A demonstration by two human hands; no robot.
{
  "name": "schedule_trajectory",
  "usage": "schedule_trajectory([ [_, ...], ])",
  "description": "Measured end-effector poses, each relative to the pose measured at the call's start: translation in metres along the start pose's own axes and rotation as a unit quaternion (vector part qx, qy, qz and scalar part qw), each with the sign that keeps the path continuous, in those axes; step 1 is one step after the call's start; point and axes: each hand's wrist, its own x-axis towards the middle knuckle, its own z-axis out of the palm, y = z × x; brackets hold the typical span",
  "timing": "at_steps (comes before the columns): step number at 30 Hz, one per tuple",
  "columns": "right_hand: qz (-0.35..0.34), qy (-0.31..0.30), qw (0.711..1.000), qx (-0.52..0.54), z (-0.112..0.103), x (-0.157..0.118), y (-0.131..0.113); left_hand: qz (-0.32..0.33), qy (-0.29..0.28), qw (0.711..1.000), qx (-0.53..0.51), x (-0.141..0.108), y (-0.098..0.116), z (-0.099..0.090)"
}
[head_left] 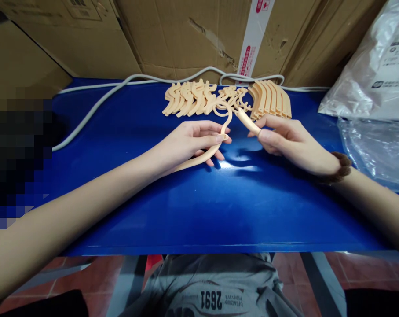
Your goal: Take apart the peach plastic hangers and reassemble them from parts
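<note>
Head view: your hands are apart over the blue table [192, 211]. Left hand [194, 137] pinches the hooked piece [206, 156] at mid-table, ring end far. Right hand [283, 137] grips the straighter piece [247, 121], just right of it, tip pointing far-left. Ring overlaps the far middle pile [231, 92] in view; swing it far and it could snag. Light thumb pinch: hooked piece may twist if pushed.
</note>
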Motion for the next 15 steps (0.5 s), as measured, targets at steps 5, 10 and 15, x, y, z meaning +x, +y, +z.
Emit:
schedule_trajectory([
  [5, -0.048, -0.025, 0.988, -0.146, -0.0024, 0.0004, 0.0046, 0.001, 0.002, 1.000, 0.021, 0.0001, 0.0010, -0.0002],
  [10, -0.089, -0.065, 0.958, -0.263, 0.0011, 0.0007, 0.0087, 0.003, -0.001, 1.000, 0.008, 0.0000, 0.0017, 0.0008],
  [15, -0.087, -0.047, 0.950, -0.295, 0.0059, -0.0002, 0.0090, -0.007, 0.014, 1.000, 0.000, -0.0005, 0.0021, 0.0021],
])
